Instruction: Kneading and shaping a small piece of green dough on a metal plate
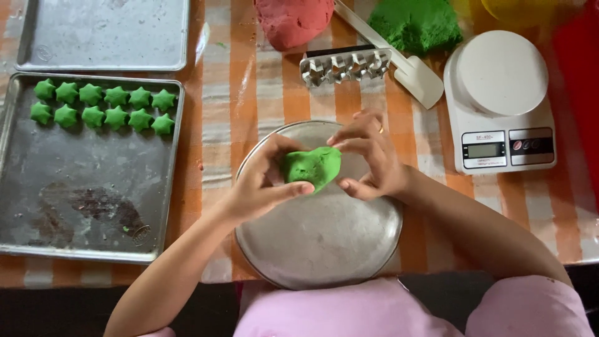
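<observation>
One flattened lump of green dough (314,167) is held just above the middle of a round metal plate (324,249), which lies at the near edge of the table. Both hands grip it. The left hand (265,184) closes on its left side, thumb pressed along the lower edge and fingers curled behind. The right hand (368,159) pinches its right side between thumb and fingertips; one ring shows on a finger of that hand.

Beyond the plate, farther from the person, lies one metal mould strip (345,65) with a row of four star-shaped hollows. Just right of it, and touching its far end, rests one white scraper (399,59), set on a slant. At the far edge sit two larger masses of dough: one red (293,22), one green (417,24), well apart from the plate. To the right stands one white kitchen scale (502,103) with a round platform and a small display.

To the left is one dark baking tray (87,206) bearing twelve green dough stars (103,105) in two rows of six, all along its far side. A second, bare tray (103,31) lies beyond it. Everything rests on an orange-and-white checked cloth (218,125).
</observation>
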